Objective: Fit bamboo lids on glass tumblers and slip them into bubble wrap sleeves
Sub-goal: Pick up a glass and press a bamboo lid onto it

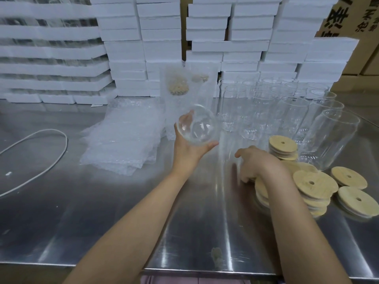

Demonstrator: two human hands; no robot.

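Observation:
My left hand [189, 149] grips a clear glass tumbler [198, 128] above the steel table, its round mouth or base facing me. My right hand [256, 162] reaches down onto a pile of round bamboo lids [314, 184] at the right, its fingers curled at the pile's left edge; whether it holds a lid is hidden. Several empty tumblers [260, 107] stand behind the lids. A stack of flat bubble wrap sleeves [123, 138] lies left of the held tumbler. Wrapped, lidded tumblers [185, 93] stand at the back centre.
The steel table [102, 212] has its front edge close to me. White foam boxes [143, 48] are stacked along the back, with cardboard cartons [346, 15] at the far right. A white cable [55, 154] loops on the table's left.

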